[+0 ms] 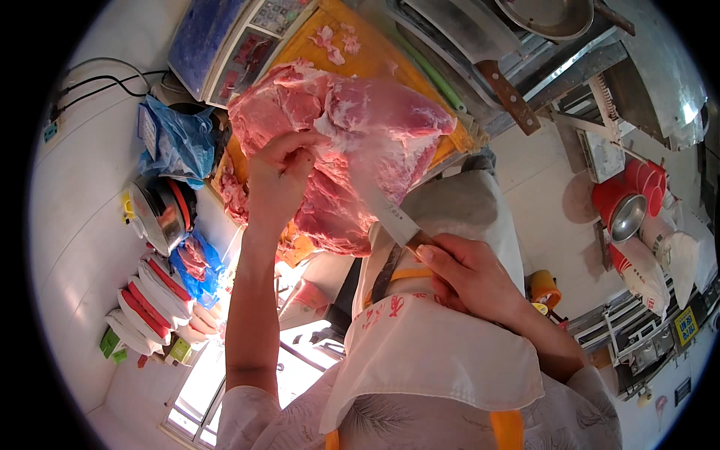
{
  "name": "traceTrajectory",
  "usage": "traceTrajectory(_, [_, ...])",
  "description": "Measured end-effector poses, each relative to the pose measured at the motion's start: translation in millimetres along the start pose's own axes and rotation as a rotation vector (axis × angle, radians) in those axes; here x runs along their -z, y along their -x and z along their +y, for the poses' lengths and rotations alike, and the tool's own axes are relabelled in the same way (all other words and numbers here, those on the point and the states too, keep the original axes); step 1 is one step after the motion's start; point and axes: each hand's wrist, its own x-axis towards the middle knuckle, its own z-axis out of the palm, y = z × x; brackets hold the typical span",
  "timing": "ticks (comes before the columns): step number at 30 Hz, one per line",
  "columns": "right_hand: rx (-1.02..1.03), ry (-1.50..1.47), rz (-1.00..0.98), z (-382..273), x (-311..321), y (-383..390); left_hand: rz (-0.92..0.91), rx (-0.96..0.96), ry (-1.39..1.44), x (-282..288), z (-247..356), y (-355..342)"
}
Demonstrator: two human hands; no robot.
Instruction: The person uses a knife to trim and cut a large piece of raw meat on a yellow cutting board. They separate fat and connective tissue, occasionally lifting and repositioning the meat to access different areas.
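A large slab of raw red meat (427,112) with white fat lies across a yellow cutting board (300,56). My left hand (277,176) rests over its left part, thumb and fingers pinched together at a whitish edge of the meat. In my right hand (472,277), closed round the wooden handle, is a knife (394,223). Its blade points up and to the left, against the middle of the slab, where the tip is blurred. Small meat scraps (328,45) are on the board's far end, and trimmings (231,193) lie by its left edge.
A blue scale (214,45) stands beyond the board's left. Right of the board are a wooden-handled cleaver (510,97) and a metal pan (551,15). To the left sit a blue plastic bag (176,142) and a lidded pot (157,217). Red buckets (611,195) stand right.
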Motion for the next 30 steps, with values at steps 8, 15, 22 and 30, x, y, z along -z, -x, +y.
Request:
traceTrajectory(8, [0.046, -0.024, 0.059, 0, 7, 4, 0.02, -0.369, -0.524, -17, 22, -4])
traceTrajectory(15, [0.114, 0.072, 0.116, 5, 4, -8, 0.005, -0.338, -0.825, -26, 23, -12])
traceTrajectory(22, [0.166, 0.189, 0.147, 9, 0, -22, -0.078, -0.213, -0.875, -30, 23, -21])
traceTrajectory(30, [0.159, 0.241, 0.128, 0, -2, -31, -0.096, -0.191, -0.692, -20, 28, -26])
